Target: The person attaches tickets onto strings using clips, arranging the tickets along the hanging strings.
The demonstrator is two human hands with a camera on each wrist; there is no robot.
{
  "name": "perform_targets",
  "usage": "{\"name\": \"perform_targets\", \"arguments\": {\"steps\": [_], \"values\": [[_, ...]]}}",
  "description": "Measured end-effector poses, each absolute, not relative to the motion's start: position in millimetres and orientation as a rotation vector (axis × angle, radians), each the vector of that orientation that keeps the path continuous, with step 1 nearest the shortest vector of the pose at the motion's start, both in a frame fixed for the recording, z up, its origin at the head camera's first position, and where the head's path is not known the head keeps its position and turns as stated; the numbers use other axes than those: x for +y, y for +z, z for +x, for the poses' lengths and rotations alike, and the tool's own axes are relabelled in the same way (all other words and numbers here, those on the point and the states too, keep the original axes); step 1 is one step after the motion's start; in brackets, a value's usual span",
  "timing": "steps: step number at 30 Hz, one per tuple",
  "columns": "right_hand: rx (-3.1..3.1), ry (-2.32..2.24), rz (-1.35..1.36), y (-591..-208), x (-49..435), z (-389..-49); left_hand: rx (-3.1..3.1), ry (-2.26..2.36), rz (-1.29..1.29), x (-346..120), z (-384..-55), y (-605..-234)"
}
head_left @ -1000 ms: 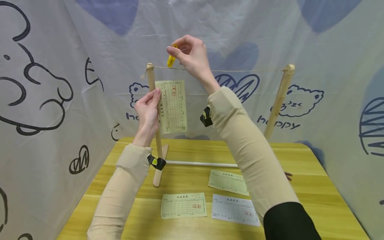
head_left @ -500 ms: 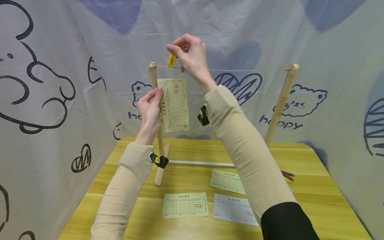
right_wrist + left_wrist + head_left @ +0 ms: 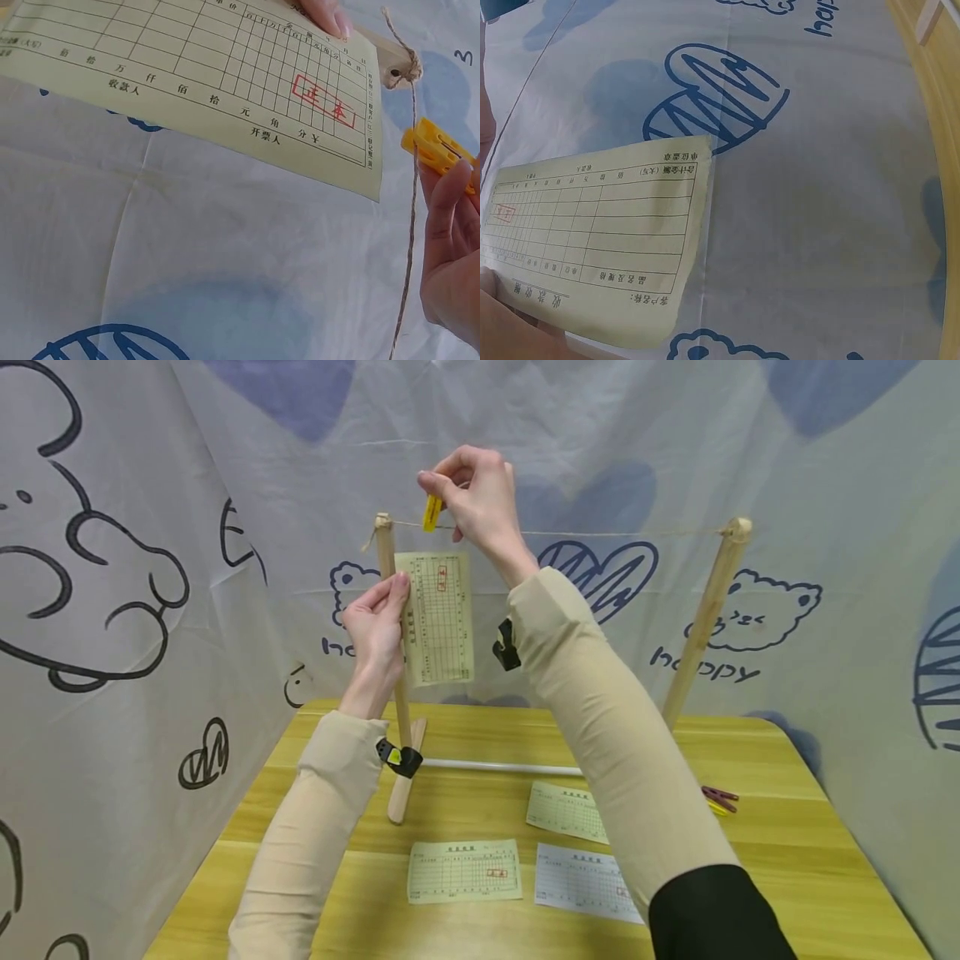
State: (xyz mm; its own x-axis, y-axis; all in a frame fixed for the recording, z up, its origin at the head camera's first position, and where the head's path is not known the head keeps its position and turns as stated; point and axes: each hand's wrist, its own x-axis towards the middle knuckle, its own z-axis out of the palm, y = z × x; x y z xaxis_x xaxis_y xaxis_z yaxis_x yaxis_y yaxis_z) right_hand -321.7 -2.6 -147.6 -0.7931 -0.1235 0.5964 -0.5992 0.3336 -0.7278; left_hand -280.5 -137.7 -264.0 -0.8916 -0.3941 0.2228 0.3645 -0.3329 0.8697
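My left hand (image 3: 375,622) pinches a pale yellow-green receipt slip (image 3: 442,631) by its left edge, and the slip stands on end below the string. In the right wrist view, the slip's red-stamped end (image 3: 324,101) faces the string (image 3: 413,240). Above, my right hand (image 3: 483,502) pinches a yellow clothespin (image 3: 432,515) between thumb and fingers, its tip pointing down. The clothespin's jaw ends overlap the string near the knot in the right wrist view. In the left wrist view, the slip (image 3: 622,240) appears upside down, with fingers (image 3: 510,330) at its lower left.
The string is tied between a left wooden post (image 3: 402,706) and a right one (image 3: 701,627); a white rod (image 3: 502,767) runs low between them. On the wooden table (image 3: 360,893) lie a green slip (image 3: 465,872), another (image 3: 567,810), a white slip (image 3: 585,881) and several clothespins (image 3: 720,800).
My left hand has lifted the slip slightly toward the string. The clothespin has turned a little and sits slightly lower against the string. The head view has shifted slightly.
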Motion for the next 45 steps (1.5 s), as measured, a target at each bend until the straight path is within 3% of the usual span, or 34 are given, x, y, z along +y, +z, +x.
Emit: {"name": "perform_targets", "arguments": {"steps": [45], "values": [[-2.45,1.35,0.581,-150,-2,-325,-1.457,-2.224,0.066,-137,-287,-255]]}}
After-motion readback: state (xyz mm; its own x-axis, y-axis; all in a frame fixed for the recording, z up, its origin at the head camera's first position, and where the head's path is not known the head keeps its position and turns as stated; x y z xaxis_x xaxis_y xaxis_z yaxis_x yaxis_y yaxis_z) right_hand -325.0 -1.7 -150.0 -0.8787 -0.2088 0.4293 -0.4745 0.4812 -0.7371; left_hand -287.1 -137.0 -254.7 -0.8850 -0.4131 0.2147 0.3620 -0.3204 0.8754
